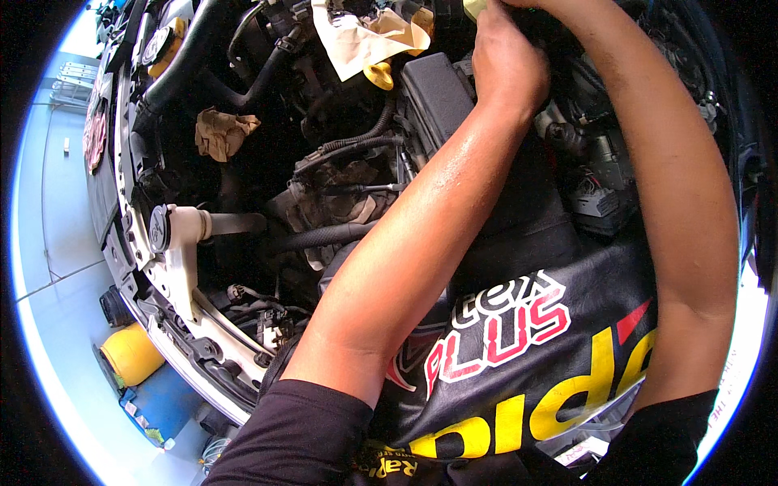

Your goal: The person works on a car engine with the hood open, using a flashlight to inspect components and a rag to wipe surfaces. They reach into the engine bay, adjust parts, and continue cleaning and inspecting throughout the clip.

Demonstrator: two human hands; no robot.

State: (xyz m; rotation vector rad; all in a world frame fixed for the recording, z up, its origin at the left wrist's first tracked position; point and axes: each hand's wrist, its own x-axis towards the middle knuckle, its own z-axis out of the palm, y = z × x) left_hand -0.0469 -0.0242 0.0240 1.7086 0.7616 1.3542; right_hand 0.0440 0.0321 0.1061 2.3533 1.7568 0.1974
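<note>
I am bent over an open car engine bay. My left forearm runs from the lower left up to my left hand (506,69), which shows its back, with the fingers curled out of sight at the top edge beside a small yellow-green object (473,8). My right arm arcs up the right side, and my right hand (539,5) is almost wholly cut off by the top edge, right next to the left hand. What either hand grips is hidden. A black box cover (438,93) sits just left of my left wrist.
A yellow filler cap (378,77) lies under a crumpled beige paper (361,40). A brown rag (223,134) rests at the left. A white reservoir with a black cap (174,239) stands at the front rail. A black printed cover (527,340) drapes the fender. A yellow container (134,355) stands on the floor.
</note>
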